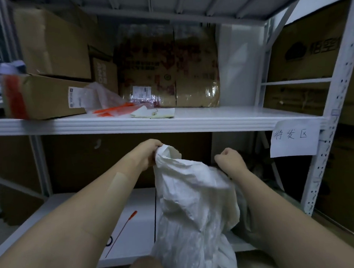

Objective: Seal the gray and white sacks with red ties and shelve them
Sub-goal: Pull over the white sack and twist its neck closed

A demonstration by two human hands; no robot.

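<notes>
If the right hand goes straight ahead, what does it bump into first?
Probably the brown cardboard box at the back, under the upper shelf. The right hand looks clear before that, though depth is unclear.

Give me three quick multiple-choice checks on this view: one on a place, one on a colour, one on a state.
1. Where does the single loose red tie lie?
A. on the lower shelf, left of the sack
B. round the sack's neck
C. on top of a cardboard box

2. What colour is the held sack?
A. gray
B. white
C. brown

3. How is the sack's mouth?
A. tied shut
B. taped
C. untied, gripped by the left hand

Key: 1 A, the tie lies flat on the white board; 2 B, its material is plain white; 3 C, nothing binds the bunched top.
</notes>
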